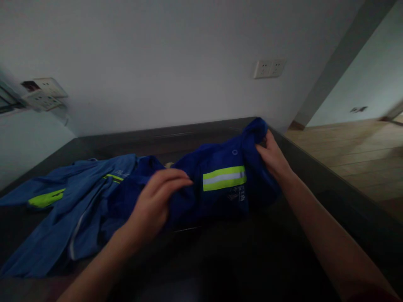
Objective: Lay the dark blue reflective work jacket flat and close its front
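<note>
A dark blue work jacket (217,155) with a yellow and silver reflective strip and small white print lies bunched across the middle. My right hand (273,155) grips its raised right end, thumb and fingers closed on the cloth. At the jacket's left part is my left hand (160,191), its fingers bent and pressed together against the fabric; the thumb side is hidden. A lighter blue jacket (85,188) with yellow patches and a white piping line is spread out to the left, partly beneath the darker one.
Both garments rest on a dark, raised-edge surface (119,138) against a pale wall (163,75). A double wall socket (270,68) is behind it, and another socket with an adapter (44,94) is at the left corner. Wooden floor (355,151) shows to the right.
</note>
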`<control>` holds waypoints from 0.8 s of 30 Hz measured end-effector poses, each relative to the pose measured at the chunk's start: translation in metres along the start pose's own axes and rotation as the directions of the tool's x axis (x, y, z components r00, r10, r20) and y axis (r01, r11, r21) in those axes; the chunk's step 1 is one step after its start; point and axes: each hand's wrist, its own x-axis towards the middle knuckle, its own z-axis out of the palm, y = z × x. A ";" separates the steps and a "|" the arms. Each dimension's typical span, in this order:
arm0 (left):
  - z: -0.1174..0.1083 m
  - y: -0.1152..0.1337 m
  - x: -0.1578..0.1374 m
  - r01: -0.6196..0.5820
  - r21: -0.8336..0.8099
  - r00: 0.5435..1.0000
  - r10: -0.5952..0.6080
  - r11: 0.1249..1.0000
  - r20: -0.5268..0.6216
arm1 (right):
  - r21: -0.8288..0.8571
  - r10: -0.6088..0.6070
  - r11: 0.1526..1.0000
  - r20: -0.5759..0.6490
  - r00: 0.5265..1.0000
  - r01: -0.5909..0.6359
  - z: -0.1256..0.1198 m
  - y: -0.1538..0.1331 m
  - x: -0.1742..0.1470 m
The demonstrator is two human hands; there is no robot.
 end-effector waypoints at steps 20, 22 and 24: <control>0.084 -0.056 -0.020 0.371 0.108 0.852 -0.384 0.922 0.355 | -0.456 0.073 0.768 0.760 0.645 0.450 -0.009 -0.024 -0.023; 0.072 -0.068 -0.014 0.554 -0.163 0.819 -0.498 0.817 0.285 | -0.506 0.133 0.763 0.732 0.668 0.403 -0.017 -0.006 -0.017; 0.056 -0.077 -0.009 0.656 -0.445 0.743 -0.626 0.609 0.238 | -0.540 0.162 0.758 0.699 0.697 0.365 -0.023 0.006 -0.012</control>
